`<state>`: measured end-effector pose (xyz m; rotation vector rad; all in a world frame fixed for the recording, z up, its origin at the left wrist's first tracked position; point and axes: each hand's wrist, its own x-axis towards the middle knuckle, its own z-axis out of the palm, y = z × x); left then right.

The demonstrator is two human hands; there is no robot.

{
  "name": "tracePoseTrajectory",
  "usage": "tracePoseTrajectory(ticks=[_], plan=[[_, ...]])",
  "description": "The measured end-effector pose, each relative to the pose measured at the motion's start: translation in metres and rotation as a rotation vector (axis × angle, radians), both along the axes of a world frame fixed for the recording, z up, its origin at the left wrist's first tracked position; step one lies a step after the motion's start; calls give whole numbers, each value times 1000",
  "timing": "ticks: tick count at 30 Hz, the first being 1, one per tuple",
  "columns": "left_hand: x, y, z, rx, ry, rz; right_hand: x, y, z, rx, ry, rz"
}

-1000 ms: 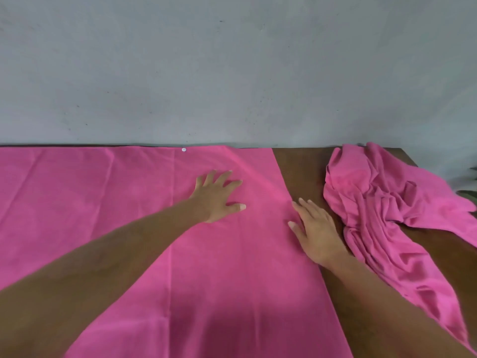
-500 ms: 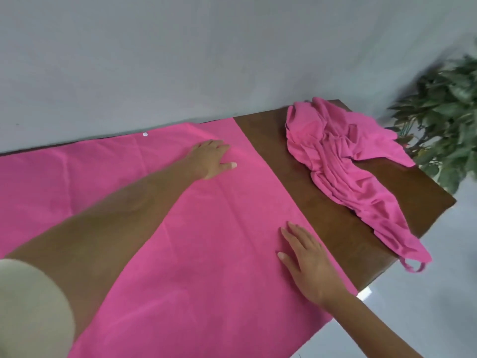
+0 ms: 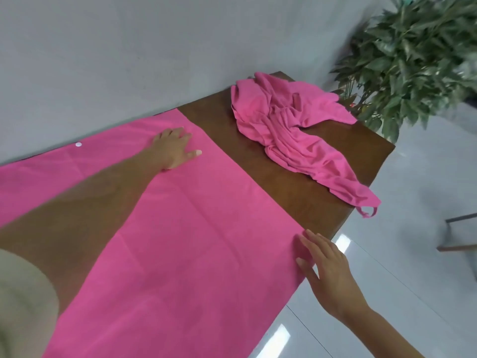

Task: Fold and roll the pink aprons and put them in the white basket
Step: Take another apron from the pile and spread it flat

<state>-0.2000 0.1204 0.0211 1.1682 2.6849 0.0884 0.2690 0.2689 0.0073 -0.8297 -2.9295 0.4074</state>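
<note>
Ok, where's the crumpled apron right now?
In the head view, the crumpled apron lies on the brown table to the right of the flat apron, near the plant, one end hanging off the table edge.

Pink apron (image 3: pixel 180 241) spread flat, second apron (image 3: pixel 291 130) crumpled

The left hand (image 3: pixel 173 148) lies palm down in the upper middle of the frame, fingers straight and slightly spread, its bare forearm (image 3: pixel 98 200) reaching up from the lower left. The right hand (image 3: pixel 326 264) lies flat at lower right, fingers straight, pointing toward the upper left.
</note>
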Motion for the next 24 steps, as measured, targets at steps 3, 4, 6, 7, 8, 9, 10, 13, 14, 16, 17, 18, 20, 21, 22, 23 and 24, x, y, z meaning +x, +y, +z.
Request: tracePoseTrajectory(ticks=[3, 4, 6, 7, 8, 9, 10, 13, 14, 16, 17, 18, 20, 21, 22, 23, 24], plan=[[20, 15, 3, 64, 43, -112, 4, 4, 0, -6, 70, -120], [30, 21, 5, 70, 41, -171, 5, 7, -1, -2, 91, -150], [48, 34, 9, 60, 18, -280, 3, 11, -2, -22, 136, -196], [56, 41, 11, 71, -7, -319, 1, 13, -2, -48, 158, -217], [62, 47, 12, 93, -32, -348, -1, 13, -2, -76, 185, -241], [65, 53, 13, 110, -44, -366, -4, 14, -1, -98, 215, -268], [67, 58, 14, 113, -47, -373, -7, 14, 0, -115, 241, -297], [69, 69, 16, 68, -14, -363, -13, 19, 1, -159, 237, -364], [69, 72, 17, 52, 9, -361, -15, 21, 1, -159, 214, -376], [68, 76, 17, 40, 52, -354, -18, 21, 3, -169, 169, -404], [68, 77, 18, 34, 70, -352, -19, 20, 4, -180, 162, -415], [68, 78, 19, 25, 85, -351, -20, 18, 5, -179, 163, -414], [71, 78, 21, 8, 111, -359, -19, 14, 5, -161, 173, -382], [73, 76, 23, 5, 120, -363, -17, 13, 6, -165, 188, -366], [75, 74, 26, 6, 126, -367, -15, 12, 8, -189, 210, -355], [77, 70, 29, 12, 130, -369, -13, 11, 11, -238, 236, -350], [79, 65, 33, 26, 130, -368, -10, 9, 14, -305, 264, -342]])
